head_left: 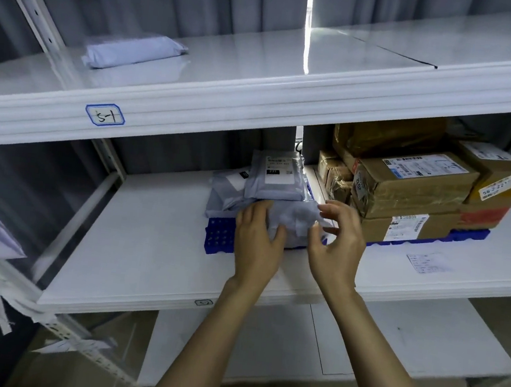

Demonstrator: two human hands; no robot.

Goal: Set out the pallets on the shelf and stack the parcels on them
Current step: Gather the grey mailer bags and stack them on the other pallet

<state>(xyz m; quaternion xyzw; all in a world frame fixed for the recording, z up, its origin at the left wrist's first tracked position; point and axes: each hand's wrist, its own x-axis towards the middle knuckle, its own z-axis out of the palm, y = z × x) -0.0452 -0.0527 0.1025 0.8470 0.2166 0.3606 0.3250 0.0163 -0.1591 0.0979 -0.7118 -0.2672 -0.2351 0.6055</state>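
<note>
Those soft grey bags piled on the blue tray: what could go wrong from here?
The grey parcels lie askew on one another, so the pile may slump once the left hand lifts off the front parcel. That parcel reaches the front edge of the blue pallet and could slide off.

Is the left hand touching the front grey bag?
Touching. The head view shows the left hand lying on the grey bag, no gap.
</note>
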